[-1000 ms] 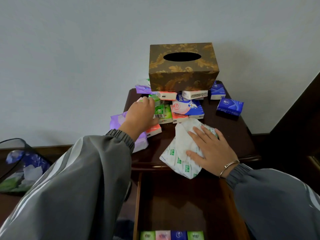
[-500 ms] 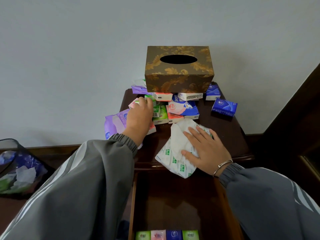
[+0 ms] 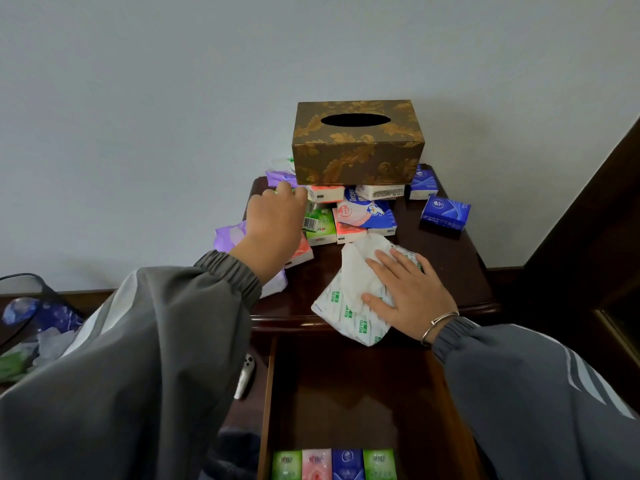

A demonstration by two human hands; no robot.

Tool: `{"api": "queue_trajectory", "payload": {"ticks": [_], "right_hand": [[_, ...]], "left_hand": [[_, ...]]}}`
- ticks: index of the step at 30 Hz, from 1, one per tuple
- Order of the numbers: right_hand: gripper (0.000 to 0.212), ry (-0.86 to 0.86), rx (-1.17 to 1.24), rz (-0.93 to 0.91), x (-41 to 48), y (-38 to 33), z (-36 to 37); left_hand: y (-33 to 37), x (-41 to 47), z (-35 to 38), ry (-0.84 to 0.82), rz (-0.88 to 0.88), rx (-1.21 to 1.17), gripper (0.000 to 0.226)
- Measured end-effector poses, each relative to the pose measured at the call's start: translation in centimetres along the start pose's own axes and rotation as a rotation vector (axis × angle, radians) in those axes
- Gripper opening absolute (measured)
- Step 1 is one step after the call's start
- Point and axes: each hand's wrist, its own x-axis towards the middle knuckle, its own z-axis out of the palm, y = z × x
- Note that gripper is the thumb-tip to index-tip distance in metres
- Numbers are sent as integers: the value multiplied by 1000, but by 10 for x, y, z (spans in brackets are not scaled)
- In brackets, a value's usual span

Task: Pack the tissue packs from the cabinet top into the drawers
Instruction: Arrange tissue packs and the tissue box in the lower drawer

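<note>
Fingers of left hand curled on a green pack, grip unclear; right hand flat on soft pack. Packs heaped at 12 o'clock on table beneath box: risks toppling if pulled.

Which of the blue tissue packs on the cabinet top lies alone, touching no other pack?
The dark blue pack near the right edge. It lies by itself on bare wood, while the other blue pack behind it sits against the patterned tissue box.

A plain pale grey wall fills the upper view, evenly lit. Against it stands a dark, glossy wooden cabinet — dark wood skirting runs along the wall's foot. Dark wooden furniture rises at right.
</note>
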Motion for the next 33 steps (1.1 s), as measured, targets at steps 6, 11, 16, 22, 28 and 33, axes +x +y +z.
{"api": "queue_trajectory", "payload": {"ticks": [6, 11, 16, 22, 28, 33], "right_hand": [[71, 3, 6, 0, 0, 1, 1], [67, 80, 110, -14, -5, 1, -4], [41, 511, 541, 18, -27, -17, -31], [43, -148, 1554, 381, -58, -55, -82], [18, -303, 1866, 399, -108, -55, -91], [24, -470, 1868, 561, -147, -58, -74]], "left_hand": [[-23, -36, -22, 123, 15, -159, 54], [-33, -75, -15, 353, 202, -460, 61], [-20, -117, 4, 333, 406, -734, 57], [2, -165, 7, 332, 568, -783, 57], [26, -202, 5, 294, 547, -946, 47], [62, -237, 23, 251, 435, -1192, 54]]}}
